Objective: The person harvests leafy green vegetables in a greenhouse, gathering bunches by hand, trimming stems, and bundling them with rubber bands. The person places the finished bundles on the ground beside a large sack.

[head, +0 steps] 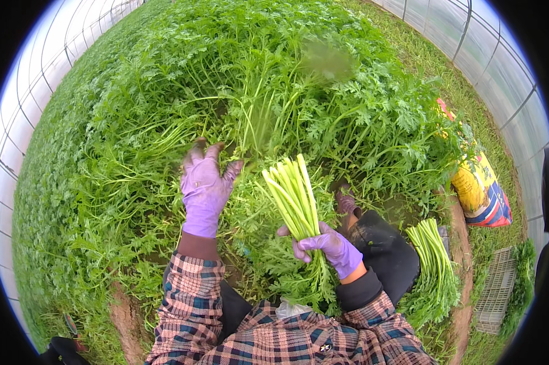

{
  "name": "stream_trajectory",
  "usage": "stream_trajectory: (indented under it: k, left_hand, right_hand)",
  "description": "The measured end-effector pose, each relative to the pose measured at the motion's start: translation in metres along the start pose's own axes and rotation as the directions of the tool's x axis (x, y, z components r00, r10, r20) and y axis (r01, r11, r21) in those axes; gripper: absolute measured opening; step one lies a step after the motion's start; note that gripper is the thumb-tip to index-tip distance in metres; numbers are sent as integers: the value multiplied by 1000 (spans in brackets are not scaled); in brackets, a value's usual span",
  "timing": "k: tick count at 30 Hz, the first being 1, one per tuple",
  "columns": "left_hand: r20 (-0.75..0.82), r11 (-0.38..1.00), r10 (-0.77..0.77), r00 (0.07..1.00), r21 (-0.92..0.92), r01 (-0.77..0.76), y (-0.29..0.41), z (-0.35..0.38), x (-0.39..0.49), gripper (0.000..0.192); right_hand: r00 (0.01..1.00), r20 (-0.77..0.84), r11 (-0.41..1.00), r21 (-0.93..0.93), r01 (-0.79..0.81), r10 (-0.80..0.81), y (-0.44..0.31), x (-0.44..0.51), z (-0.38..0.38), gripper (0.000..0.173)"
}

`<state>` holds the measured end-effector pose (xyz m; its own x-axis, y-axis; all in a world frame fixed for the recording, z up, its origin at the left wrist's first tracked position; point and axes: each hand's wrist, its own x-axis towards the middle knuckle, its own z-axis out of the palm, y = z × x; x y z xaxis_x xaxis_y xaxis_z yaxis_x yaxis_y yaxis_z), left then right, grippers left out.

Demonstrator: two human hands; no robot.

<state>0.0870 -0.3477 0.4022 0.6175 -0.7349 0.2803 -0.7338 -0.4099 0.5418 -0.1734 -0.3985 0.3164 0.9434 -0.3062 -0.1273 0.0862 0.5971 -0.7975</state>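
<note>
My right hand, in a purple glove, grips a bundle of leafy green stalks; the pale cut ends point up and away from me, and the leaves hang down towards my lap. My left hand, gloved in purple too, is held with its fingers apart over the leafy plants, its fingertips dark with dirt. Just ahead of it, loose stems lean over to the left. Upright stalks of the standing crop rise in front of me. A larger pile of cut stalks lies to the right of my knee.
A yellow, red and blue printed sack lies at the right edge of the bed. Behind the pile, a plastic crate stands on the grass beside more greens. Dense crop fills the left and far side, between plastic greenhouse walls.
</note>
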Motion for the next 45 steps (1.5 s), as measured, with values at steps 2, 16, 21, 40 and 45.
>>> stream_trajectory:
  k: [2,16,21,40,45]
  left_hand:
    - [31,918,146,989,-377,-123,6,4,-11,36]
    - [367,733,140,920,-663,153,8,34,-17,33]
    - [326,580,132,936,-791,194,11,29,-16,42]
    - [537,166,494,684,-830,532,67,28,-73,40]
    - [570,568,433,699,-774,279,85,32,-82,51]
  right_hand:
    - [1000,-20,1000,-17,-23,22,0,2,0,52]
    - [995,24,993,-62,-99,101,-1,4,6,56]
    - [999,-37,1000,2,-1,1,0,2,3,55]
    - [955,-223,907,-412,90,-196,-75,-38,11,81]
    - [902,91,775,-480,412,-423,-95,4,36,81]
